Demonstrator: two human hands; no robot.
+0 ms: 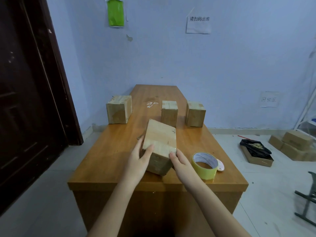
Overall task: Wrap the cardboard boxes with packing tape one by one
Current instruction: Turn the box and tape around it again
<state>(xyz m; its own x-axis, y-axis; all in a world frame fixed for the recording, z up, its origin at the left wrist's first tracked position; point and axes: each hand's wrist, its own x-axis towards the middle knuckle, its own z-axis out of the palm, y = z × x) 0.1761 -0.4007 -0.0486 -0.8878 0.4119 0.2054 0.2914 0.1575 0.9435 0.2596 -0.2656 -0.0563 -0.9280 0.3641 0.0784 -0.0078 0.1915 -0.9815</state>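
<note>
A tilted cardboard box (159, 139) is held above the near part of the wooden table (109, 156). My left hand (138, 159) grips its left side with the thumb on its top face. My right hand (181, 163) presses against its right lower corner. A roll of yellowish packing tape (204, 165) lies on the table just right of my right hand. Three more cardboard boxes stand farther back: one at the left edge (118, 109), one in the middle (169, 112), one on the right (195, 113).
A small white and pink object (220, 165) lies behind the tape roll. A scrap of clear tape (151, 104) sits on the far tabletop. Cartons (294, 144) and a box with a black bag (255, 152) lie on the floor right. A dark door (29, 93) stands left.
</note>
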